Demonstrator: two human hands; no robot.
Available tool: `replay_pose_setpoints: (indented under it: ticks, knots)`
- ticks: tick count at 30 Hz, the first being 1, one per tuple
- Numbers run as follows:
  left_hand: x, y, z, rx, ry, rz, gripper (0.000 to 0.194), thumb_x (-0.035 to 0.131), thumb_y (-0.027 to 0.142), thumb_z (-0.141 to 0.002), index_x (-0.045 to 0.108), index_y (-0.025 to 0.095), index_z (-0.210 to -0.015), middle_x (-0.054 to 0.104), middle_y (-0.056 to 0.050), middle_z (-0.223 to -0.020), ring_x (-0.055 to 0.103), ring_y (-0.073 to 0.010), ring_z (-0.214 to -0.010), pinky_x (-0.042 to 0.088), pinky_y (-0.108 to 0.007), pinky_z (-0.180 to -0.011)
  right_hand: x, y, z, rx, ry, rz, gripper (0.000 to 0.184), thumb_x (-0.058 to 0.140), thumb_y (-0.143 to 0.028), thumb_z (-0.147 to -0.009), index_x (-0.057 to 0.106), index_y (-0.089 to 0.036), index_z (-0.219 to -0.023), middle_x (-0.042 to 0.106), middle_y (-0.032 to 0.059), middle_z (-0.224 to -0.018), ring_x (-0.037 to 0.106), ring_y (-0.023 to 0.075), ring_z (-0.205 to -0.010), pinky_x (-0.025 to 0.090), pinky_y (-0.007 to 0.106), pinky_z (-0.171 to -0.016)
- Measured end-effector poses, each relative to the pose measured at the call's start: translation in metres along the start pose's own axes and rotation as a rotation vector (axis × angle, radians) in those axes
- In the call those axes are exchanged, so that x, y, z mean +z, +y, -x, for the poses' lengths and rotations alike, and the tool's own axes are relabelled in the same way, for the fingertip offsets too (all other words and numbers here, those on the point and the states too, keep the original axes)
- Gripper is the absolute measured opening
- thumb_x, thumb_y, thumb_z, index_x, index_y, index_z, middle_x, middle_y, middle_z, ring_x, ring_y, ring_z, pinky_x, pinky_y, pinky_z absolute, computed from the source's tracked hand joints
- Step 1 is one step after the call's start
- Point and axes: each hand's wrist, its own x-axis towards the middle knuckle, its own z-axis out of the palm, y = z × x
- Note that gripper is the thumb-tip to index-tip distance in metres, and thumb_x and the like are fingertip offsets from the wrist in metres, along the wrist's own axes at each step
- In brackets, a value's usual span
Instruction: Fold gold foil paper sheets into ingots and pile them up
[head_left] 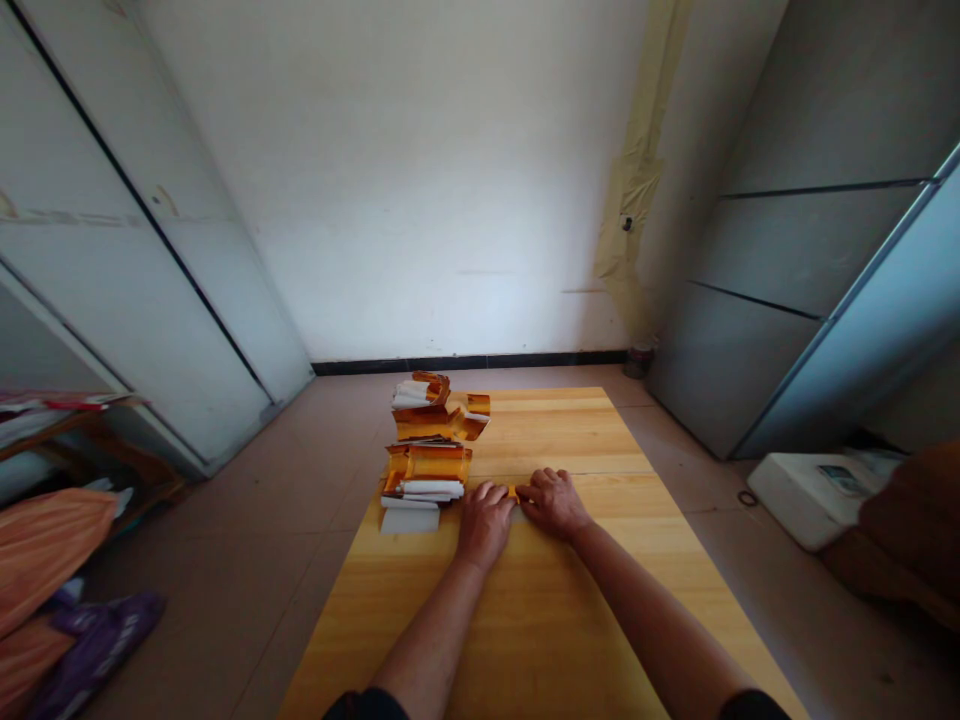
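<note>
Apparently, a small orange strip (513,492) is pinched at the fingertips between the left hand (485,522) and right hand (553,503), both closed narrow, on a wooden tabletop (570,430). Amber-and-white folded film strips (427,465) are piled just left of the hands.

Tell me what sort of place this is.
Probably a room in a home rather than a workshop: a tall white cabinet, a low wooden shelf with cloth on it, and a wooden table on a tiled floor.
</note>
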Motion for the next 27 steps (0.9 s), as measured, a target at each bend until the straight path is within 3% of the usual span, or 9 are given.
replay_pose_setpoints:
  ticks: [11,14,18,27]
  knots:
    - [-0.007,0.004,0.001,-0.042,-0.029,0.058,0.025,0.054,0.013,-0.078,0.067,0.027,-0.092,0.066,-0.002,-0.109,0.051,-0.0224,-0.104,0.035,-0.041,-0.086,0.006,0.030,0.029,-0.028,0.084,-0.165,0.024,0.049,-0.033,-0.087,0.065,-0.027,-0.104,0.063,0.0045,-0.108,0.048,0.0193,-0.099,0.029,0.034,-0.088]
    - [-0.009,0.005,0.002,-0.033,-0.045,0.068,0.021,0.059,0.021,-0.075,0.067,0.026,-0.094,0.064,-0.004,-0.113,0.051,-0.0235,-0.105,0.033,-0.042,-0.089,0.007,0.036,0.036,-0.036,0.084,-0.190,0.026,0.053,-0.035,-0.084,0.065,-0.028,-0.106,0.062,0.0040,-0.113,0.049,0.0204,-0.101,0.030,0.036,-0.091]
    - [-0.010,0.006,0.003,-0.034,-0.055,0.067,0.025,0.065,0.033,-0.073,0.065,0.026,-0.098,0.063,-0.004,-0.115,0.051,-0.0250,-0.105,0.033,-0.043,-0.088,0.008,0.037,0.037,-0.048,0.070,-0.202,0.029,0.057,-0.038,-0.081,0.066,-0.029,-0.107,0.061,0.0042,-0.117,0.048,0.0217,-0.104,0.031,0.038,-0.092]
    - [-0.011,0.009,0.002,-0.012,-0.051,0.023,0.022,0.061,0.026,-0.076,0.064,0.024,-0.098,0.060,-0.006,-0.107,0.049,-0.0243,-0.102,0.035,-0.040,-0.088,0.007,0.033,0.036,-0.051,0.090,-0.158,0.024,0.053,-0.040,-0.087,0.067,-0.030,-0.103,0.062,0.0036,-0.112,0.049,0.0202,-0.100,0.031,0.035,-0.089]
